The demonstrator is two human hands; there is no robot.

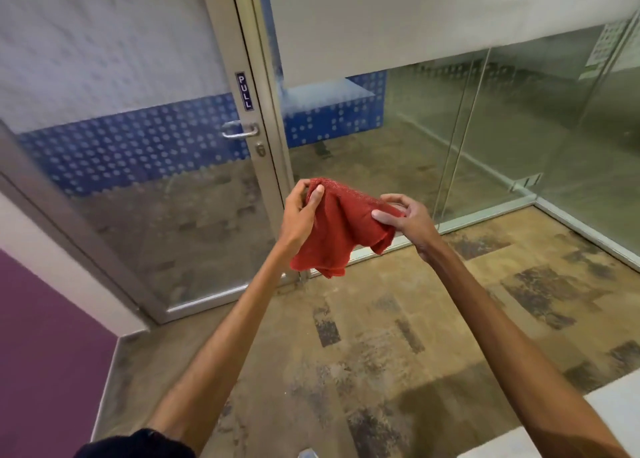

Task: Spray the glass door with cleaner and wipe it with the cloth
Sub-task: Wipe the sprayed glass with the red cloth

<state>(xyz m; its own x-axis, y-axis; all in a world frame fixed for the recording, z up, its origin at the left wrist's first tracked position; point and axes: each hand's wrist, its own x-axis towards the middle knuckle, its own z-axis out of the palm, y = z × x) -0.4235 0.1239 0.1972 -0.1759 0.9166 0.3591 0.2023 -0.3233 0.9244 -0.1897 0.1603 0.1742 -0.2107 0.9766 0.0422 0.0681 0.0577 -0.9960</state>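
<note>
A red cloth hangs in front of me, stretched between both hands. My left hand pinches its upper left corner and my right hand grips its right edge. Behind the cloth stands the glass door in a metal frame, shut, with a frosted upper part, a blue dotted band, a PULL sign and a lever handle. A small pale object at the bottom edge may be the spray bottle; I cannot tell.
Fixed glass panels run to the right of the door, meeting at a corner. A purple wall stands at the left. The patterned brown carpet lies underfoot. A white surface shows at the lower right.
</note>
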